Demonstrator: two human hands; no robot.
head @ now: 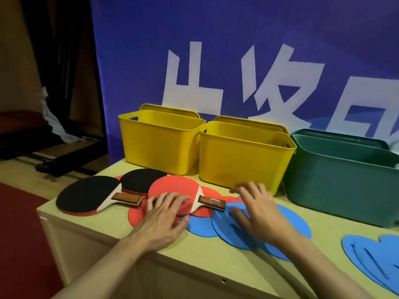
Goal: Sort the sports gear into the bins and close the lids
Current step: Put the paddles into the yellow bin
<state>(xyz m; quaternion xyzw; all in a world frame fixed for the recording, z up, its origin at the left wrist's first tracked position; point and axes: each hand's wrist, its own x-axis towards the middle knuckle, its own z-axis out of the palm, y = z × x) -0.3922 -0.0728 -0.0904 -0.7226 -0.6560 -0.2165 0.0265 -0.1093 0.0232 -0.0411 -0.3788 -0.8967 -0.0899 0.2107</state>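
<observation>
Three table tennis paddles lie on the table: a black-faced one (86,194) at the left, another black-faced one (140,179) behind it, and a red-faced one (172,186) with a wooden handle (212,202). Red discs (135,216) and blue discs (285,219) lie under and around them. My left hand (162,216) rests with spread fingers on the red paddle's face. My right hand (257,210) hovers open over the blue discs. Two yellow bins (159,145) (241,160) and a green bin (336,186) stand open behind.
Lids stand on edge behind each bin: yellow (170,108), yellow (254,123), green (345,137). More blue discs (375,260) lie at the right. The table's left edge (43,212) drops to a red floor. A blue banner (216,61) hangs behind.
</observation>
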